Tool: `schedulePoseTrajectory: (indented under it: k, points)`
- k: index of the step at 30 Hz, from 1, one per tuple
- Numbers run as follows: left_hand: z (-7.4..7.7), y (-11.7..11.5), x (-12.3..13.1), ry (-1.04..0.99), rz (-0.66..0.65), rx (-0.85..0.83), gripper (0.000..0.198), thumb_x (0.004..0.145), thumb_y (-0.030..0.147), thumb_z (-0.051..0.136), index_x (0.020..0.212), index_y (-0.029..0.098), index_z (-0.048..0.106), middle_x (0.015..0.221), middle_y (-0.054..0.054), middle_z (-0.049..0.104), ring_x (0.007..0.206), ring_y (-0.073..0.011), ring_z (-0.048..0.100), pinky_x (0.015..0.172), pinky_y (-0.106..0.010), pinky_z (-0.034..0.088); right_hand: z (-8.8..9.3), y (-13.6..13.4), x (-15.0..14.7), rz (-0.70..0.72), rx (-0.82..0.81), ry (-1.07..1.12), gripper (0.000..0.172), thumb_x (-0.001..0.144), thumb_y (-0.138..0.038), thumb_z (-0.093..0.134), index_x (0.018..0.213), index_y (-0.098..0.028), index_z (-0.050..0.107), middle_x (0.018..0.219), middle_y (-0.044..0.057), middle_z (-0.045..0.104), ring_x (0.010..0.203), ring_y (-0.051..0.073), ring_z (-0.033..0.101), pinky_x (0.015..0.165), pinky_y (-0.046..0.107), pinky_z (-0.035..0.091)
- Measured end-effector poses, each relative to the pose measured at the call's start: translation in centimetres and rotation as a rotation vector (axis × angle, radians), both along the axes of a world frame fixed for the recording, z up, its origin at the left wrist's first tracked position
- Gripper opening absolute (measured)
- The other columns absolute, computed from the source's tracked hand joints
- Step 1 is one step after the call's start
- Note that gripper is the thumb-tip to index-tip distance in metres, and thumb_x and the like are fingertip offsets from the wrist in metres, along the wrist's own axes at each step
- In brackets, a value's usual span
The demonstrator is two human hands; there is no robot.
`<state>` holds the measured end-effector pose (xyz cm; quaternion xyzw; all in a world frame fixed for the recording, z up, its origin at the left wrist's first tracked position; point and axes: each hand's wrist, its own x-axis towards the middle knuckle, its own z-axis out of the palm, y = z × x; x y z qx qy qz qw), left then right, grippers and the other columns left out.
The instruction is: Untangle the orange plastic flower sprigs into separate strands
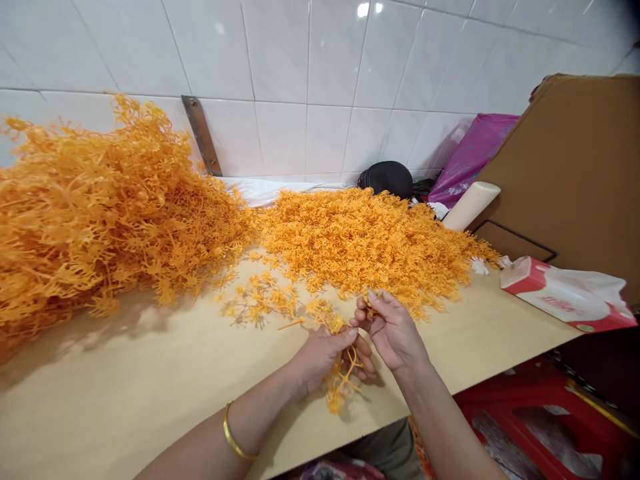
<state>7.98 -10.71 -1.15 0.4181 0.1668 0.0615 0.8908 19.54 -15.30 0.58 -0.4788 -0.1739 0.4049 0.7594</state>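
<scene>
My left hand (327,357) is closed around a branched orange plastic sprig (343,387), whose stems and tips stick out above and below the fingers. Close beside it, my right hand (393,327) pinches a small orange piece (369,308) between thumb and fingers; most of that piece is hidden. Just beyond the hands lies a wide heap of small orange plastic pieces (365,237). To the left stands a taller pile of tangled orange sprigs (100,213). Loose orange sprigs (265,300) rest on the table left of my hands.
Across the pale table (200,373), a tissue pack (565,293) sits at the right edge by a cardboard box (575,173). A cream roll (473,205), a black case (385,178) and a purple bag (470,157) are at the back. A red stool (520,407) stands below.
</scene>
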Motion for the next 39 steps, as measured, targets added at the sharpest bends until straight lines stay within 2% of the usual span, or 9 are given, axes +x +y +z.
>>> schedulePoseTrajectory:
  k: [6,12,16,21,26,31,33,36,39]
  points:
    - [-0.5,0.8,0.5,0.057,0.067,-0.034,0.030,0.070,0.038,0.056,0.073,0.008,0.059,0.058,-0.010,0.062,0.055,-0.0189,0.061,0.058,-0.030,0.044,-0.6,-0.8,0.1,-0.010,-0.113,-0.243,0.020,0.063,-0.031,0.067,0.065,-0.017,0.053,0.059,-0.004,0.055,0.047,0.005,0.046,0.047,0.017,0.039]
    - [0.0,0.6,0.8,0.148,0.041,-0.008,0.030,0.068,0.037,0.055,0.061,0.008,0.056,0.048,-0.008,0.058,0.047,-0.0169,0.057,0.055,-0.030,0.044,-0.7,-1.1,-0.7,0.410,-0.195,-0.333,0.023,0.070,-0.039,0.060,0.082,-0.020,0.053,0.043,-0.009,0.045,0.029,0.006,0.036,0.032,0.018,0.027]
    - [-0.2,0.6,1.1,0.148,0.005,0.080,0.034,0.067,0.037,0.052,0.050,0.009,0.054,0.045,-0.010,0.057,0.043,-0.0155,0.054,0.052,-0.029,0.042,-0.4,-0.6,-1.3,0.339,-0.187,-0.445,0.019,0.066,-0.034,0.064,0.064,-0.019,0.053,0.046,-0.008,0.046,0.037,0.005,0.039,0.036,0.017,0.029]
    - [-0.1,0.2,0.5,0.056,-0.063,0.145,0.046,0.068,0.052,0.051,0.052,0.009,0.056,0.046,-0.009,0.057,0.041,-0.0131,0.051,0.050,-0.027,0.042,-1.4,0.6,-1.3,0.235,-0.158,-0.174,0.025,0.065,-0.037,0.064,0.061,-0.018,0.047,0.046,-0.006,0.046,0.038,0.006,0.041,0.037,0.018,0.032]
    - [-0.1,-0.6,0.0,-0.005,-0.273,-0.016,0.043,0.069,0.051,0.053,0.071,0.009,0.061,0.055,-0.010,0.062,0.046,-0.0171,0.058,0.050,-0.028,0.044,-1.3,0.9,-0.1,0.032,-0.143,-0.068,0.032,0.054,-0.033,0.070,0.070,-0.020,0.045,0.055,-0.005,0.054,0.045,0.010,0.050,0.044,0.021,0.039]
    - [0.0,2.1,0.2,-0.070,0.050,-0.285,0.039,0.080,0.045,0.039,0.090,0.011,0.057,0.078,-0.012,0.066,0.070,-0.0212,0.064,0.067,-0.032,0.047,-1.0,0.1,1.7,-0.109,-0.208,-0.560,0.025,0.070,-0.029,0.053,0.094,-0.023,0.050,0.072,-0.001,0.057,0.053,0.010,0.049,0.051,0.024,0.040]
    - [0.3,3.3,0.1,-0.114,0.164,-0.304,0.037,0.083,0.041,0.036,0.092,0.010,0.056,0.083,-0.013,0.065,0.075,-0.0212,0.063,0.074,-0.034,0.046,-1.5,-0.1,2.2,-0.143,-0.302,-0.928,0.026,0.073,-0.028,0.048,0.098,-0.022,0.054,0.089,0.005,0.056,0.076,0.017,0.054,0.067,0.033,0.043]
    - [0.5,4.2,0.0,-0.126,0.285,-0.313,0.037,0.084,0.040,0.035,0.093,0.011,0.055,0.087,-0.013,0.063,0.079,-0.0216,0.062,0.078,-0.037,0.045,-1.9,-0.6,1.9,-0.204,-0.399,-1.377,0.030,0.074,-0.025,0.047,0.102,-0.020,0.055,0.114,0.011,0.046,0.107,0.027,0.041,0.089,0.045,0.032]
    - [0.4,4.2,0.1,-0.105,0.400,-0.300,0.038,0.084,0.042,0.034,0.094,0.012,0.055,0.087,-0.012,0.063,0.081,-0.0210,0.061,0.078,-0.037,0.046,-1.4,-1.3,0.1,-0.259,-0.362,-1.457,0.022,0.079,-0.026,0.044,0.096,-0.019,0.056,0.108,0.012,0.050,0.103,0.026,0.043,0.087,0.044,0.033]
